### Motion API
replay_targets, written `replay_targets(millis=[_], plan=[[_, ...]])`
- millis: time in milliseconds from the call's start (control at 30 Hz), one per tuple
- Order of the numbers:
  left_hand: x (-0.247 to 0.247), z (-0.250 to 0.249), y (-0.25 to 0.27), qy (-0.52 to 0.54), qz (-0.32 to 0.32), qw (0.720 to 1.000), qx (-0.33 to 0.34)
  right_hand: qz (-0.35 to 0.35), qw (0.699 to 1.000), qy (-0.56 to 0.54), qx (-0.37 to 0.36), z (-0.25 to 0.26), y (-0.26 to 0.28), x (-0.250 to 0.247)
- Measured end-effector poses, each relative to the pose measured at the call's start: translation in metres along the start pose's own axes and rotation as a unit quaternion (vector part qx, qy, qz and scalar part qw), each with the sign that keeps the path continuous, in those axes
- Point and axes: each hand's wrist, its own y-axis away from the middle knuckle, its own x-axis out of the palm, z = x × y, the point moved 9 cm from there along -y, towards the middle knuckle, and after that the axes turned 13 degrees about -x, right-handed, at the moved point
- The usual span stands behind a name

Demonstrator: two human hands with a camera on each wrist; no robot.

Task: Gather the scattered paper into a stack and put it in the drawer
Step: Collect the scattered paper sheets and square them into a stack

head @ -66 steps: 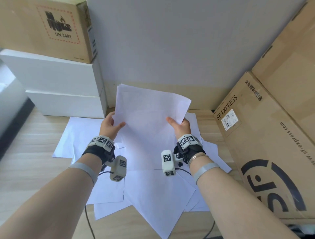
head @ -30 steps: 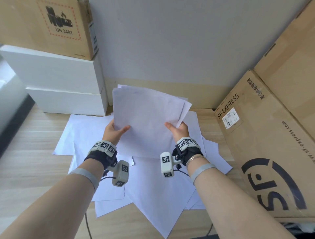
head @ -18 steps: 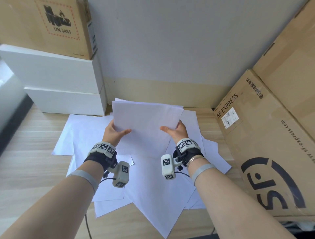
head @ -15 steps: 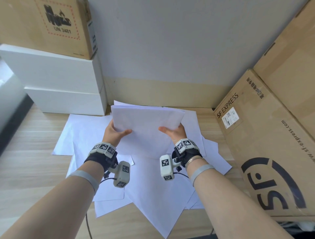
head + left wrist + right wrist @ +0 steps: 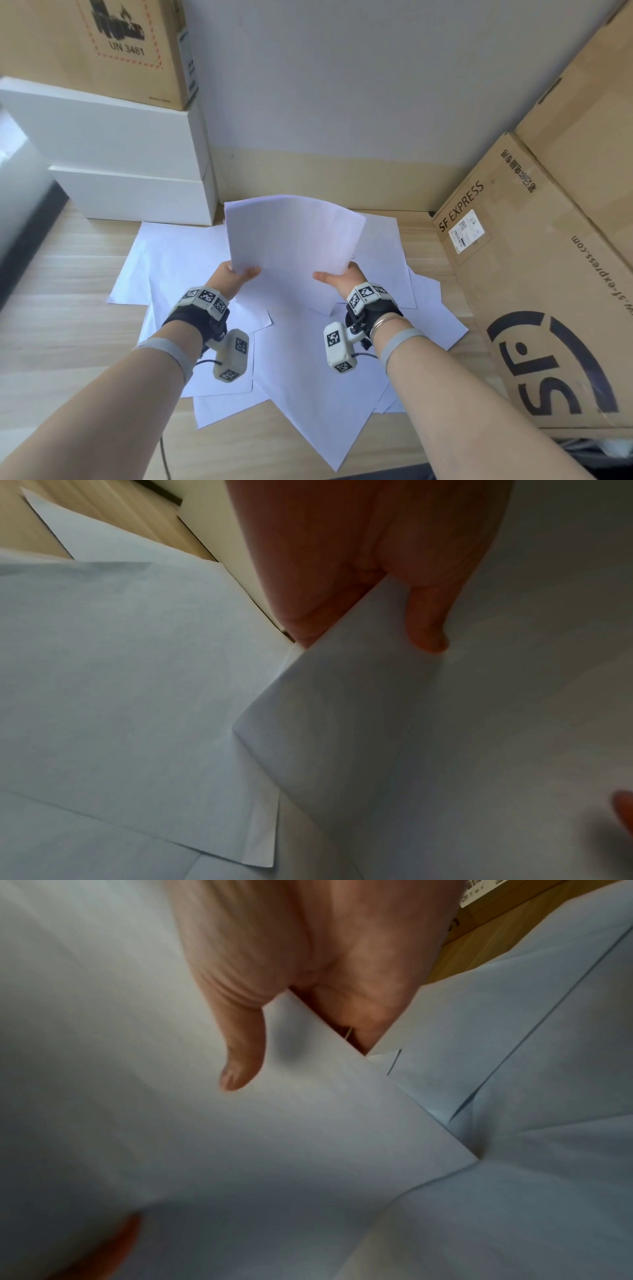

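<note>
A small bundle of white sheets (image 5: 293, 245) stands nearly upright above the table, its bottom edge down on the loose paper (image 5: 308, 370). My left hand (image 5: 236, 275) grips its left side, thumb on the near face (image 5: 424, 620). My right hand (image 5: 337, 279) grips its right side the same way, thumb across the front (image 5: 240, 1053). The bundle's top edge bows over towards me. Several more white sheets (image 5: 174, 260) lie scattered flat and overlapping on the wooden table (image 5: 58, 329). No drawer is in view.
Two white boxes (image 5: 113, 164) with a cardboard carton (image 5: 113, 44) on top stand at the back left. Large SF Express cartons (image 5: 534, 291) lean along the right. A grey wall (image 5: 342, 85) closes the back.
The bundle has come down from chest height and its sheets have slid together, edges more even. Both hands have shifted a little lower along its sides, still holding it.
</note>
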Motion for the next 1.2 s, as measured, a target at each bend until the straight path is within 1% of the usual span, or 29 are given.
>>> replay_targets(millis=[100, 167, 233, 367, 433, 533, 633, 700, 767, 800, 900, 1067, 1133, 1200], plan=[[0.0, -0.003, 0.001, -0.024, -0.033, 0.999, 0.001, -0.035, 0.999, 0.019, 0.018, -0.008, -0.003, -0.001], [-0.004, -0.009, 0.002, -0.023, -0.049, 0.998, 0.017, -0.054, 0.998, 0.022, 0.009, -0.004, -0.008, -0.002], [-0.009, -0.012, 0.002, -0.002, -0.047, 0.999, 0.025, -0.054, 0.998, 0.032, -0.007, -0.001, -0.014, 0.0], [-0.02, 0.0, -0.002, 0.045, -0.024, 0.999, 0.002, -0.017, 0.997, 0.071, -0.023, 0.006, -0.021, 0.016], [-0.028, 0.013, -0.005, 0.055, -0.03, 0.998, -0.014, 0.003, 0.996, 0.082, -0.023, 0.008, -0.022, 0.028], [-0.047, 0.035, -0.009, 0.058, -0.057, 0.996, -0.036, 0.042, 0.994, 0.095, -0.024, 0.006, -0.024, 0.057], [-0.076, 0.064, -0.012, 0.055, -0.095, 0.991, -0.078, 0.078, 0.988, 0.13, -0.029, 0.001, -0.029, 0.088], [-0.1, 0.083, -0.013, 0.056, -0.12, 0.986, -0.105, 0.077, 0.986, 0.145, -0.024, -0.002, -0.033, 0.104], [-0.12, 0.099, -0.015, 0.057, -0.137, 0.981, -0.122, 0.08, 0.988, 0.129, -0.009, -0.009, -0.036, 0.12], [-0.129, 0.106, -0.015, 0.057, -0.144, 0.98, -0.127, 0.092, 0.986, 0.138, -0.004, -0.012, -0.038, 0.129], [-0.15, 0.127, -0.014, 0.065, -0.16, 0.975, -0.143, 0.129, 0.965, 0.229, -0.008, -0.02, -0.044, 0.151], [-0.173, 0.159, -0.009, 0.094, -0.176, 0.964, -0.174, 0.148, 0.935, 0.321, 0.01, -0.029, -0.051, 0.179], [-0.178, 0.168, -0.01, 0.096, -0.184, 0.961, -0.185, 0.155, 0.925, 0.347, 0.004, -0.03, -0.051, 0.187], [-0.179, 0.173, -0.011, 0.097, -0.184, 0.96, -0.19, 0.148, 0.922, 0.358, -0.015, -0.029, -0.05, 0.191]])
